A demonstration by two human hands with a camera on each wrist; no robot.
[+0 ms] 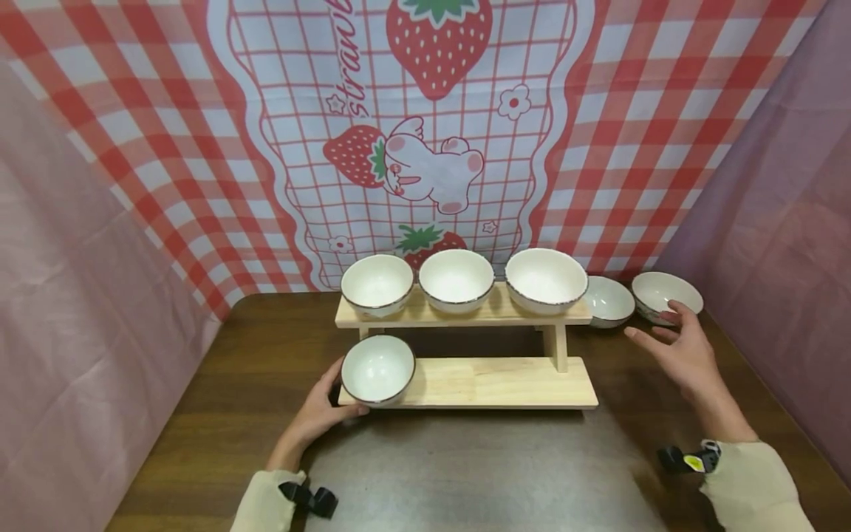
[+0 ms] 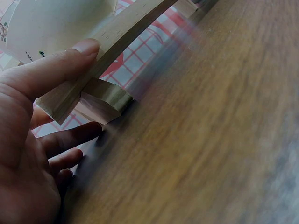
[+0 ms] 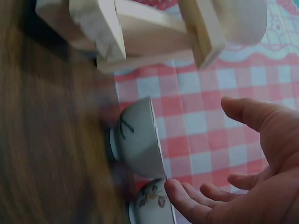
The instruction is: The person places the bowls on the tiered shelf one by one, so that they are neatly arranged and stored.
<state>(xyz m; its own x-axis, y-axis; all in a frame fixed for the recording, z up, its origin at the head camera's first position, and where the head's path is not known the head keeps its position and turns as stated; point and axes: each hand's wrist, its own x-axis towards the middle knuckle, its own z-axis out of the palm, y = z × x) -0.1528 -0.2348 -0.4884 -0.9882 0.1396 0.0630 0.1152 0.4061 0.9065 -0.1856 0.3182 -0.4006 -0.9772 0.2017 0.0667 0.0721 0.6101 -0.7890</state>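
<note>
Bowls (image 1: 456, 277) seem part-way shelved: my left hand (image 1: 319, 414) is at the lower bowl (image 1: 377, 372), grip unclear; my spread right hand (image 1: 686, 355) should next pinch the rightmost bowl (image 1: 665, 287).

Flowered bowl (image 3: 155, 205) (right wrist view) cut off.

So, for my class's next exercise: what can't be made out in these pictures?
Lower-shelf bowl: left wrist view, cut off by the top edge, partly covered by the left hand.
Far part of the left hand: head view, hidden by that bowl.
Flowered bowl: right wrist view, cut off by the bottom edge.
Cloth lettering: head view, cut off by the top edge.
</note>
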